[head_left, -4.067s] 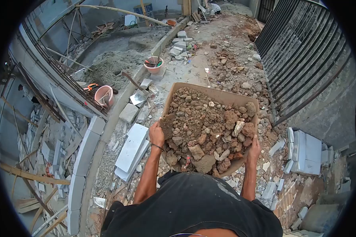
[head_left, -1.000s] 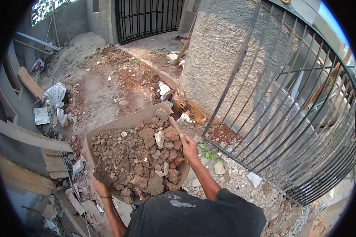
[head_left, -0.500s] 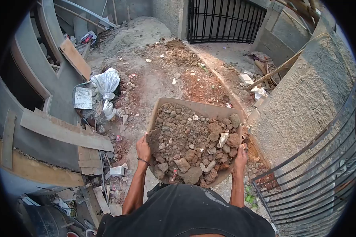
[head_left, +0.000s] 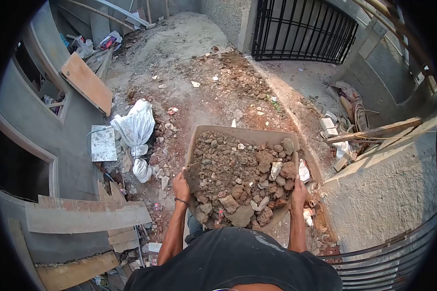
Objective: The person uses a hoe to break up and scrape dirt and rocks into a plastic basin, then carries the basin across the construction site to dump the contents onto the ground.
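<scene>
A tan, roughly rectangular tub [head_left: 250,133] is held level in front of my body at about waist height. Brown soil and broken stones [head_left: 223,162] fill it, with bigger lumps heaped toward its right and near sides. My left hand [head_left: 180,186] grips the tub's left side; a dark band circles that wrist. On the opposite side my right hand [head_left: 299,191] is closed around the edge. The undersides of both hands' fingers are hidden by the tub. My dark shirt covers the tub's near edge.
Rubble-strewn ground [head_left: 179,97] stretches ahead. White sacks [head_left: 133,126] and a leaning board [head_left: 87,83] line the left. A black metal gate [head_left: 303,31] stands at the back right. Rough low wall [head_left: 383,174], timber plank [head_left: 374,130] and metal bars [head_left: 388,259] are on the right.
I have moved forward with the tub: the sacks, planks and right-hand bars now sit lower and nearer in view. Both hands keep their hold.
</scene>
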Demonstrator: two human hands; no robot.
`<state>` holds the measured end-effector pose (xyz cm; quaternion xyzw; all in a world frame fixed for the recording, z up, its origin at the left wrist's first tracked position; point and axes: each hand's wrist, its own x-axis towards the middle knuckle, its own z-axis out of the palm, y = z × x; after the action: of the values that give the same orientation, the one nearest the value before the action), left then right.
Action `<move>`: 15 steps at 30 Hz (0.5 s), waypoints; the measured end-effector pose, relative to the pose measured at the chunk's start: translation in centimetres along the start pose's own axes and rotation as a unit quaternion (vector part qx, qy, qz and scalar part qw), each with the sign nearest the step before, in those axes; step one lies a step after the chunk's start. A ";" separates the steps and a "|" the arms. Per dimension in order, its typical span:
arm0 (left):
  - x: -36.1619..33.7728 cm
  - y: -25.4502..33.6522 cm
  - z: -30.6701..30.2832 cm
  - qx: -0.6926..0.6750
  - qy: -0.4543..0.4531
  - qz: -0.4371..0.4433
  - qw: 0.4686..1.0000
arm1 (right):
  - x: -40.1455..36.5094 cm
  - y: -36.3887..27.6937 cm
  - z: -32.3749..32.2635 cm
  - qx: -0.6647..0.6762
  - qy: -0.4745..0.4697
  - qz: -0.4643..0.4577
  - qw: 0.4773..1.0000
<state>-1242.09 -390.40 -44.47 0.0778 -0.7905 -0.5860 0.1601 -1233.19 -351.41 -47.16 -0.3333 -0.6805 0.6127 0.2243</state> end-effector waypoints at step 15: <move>63.5 -8.5 -12.4 -0.116 -0.147 -0.037 0.982 | 6.5 -17.1 60.0 0.026 0.088 -0.009 0.996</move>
<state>-1297.88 -423.88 -39.01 0.0005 -0.7286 -0.6843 0.0281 -1283.43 -388.17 -39.92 -0.3735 -0.6452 0.5966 0.2972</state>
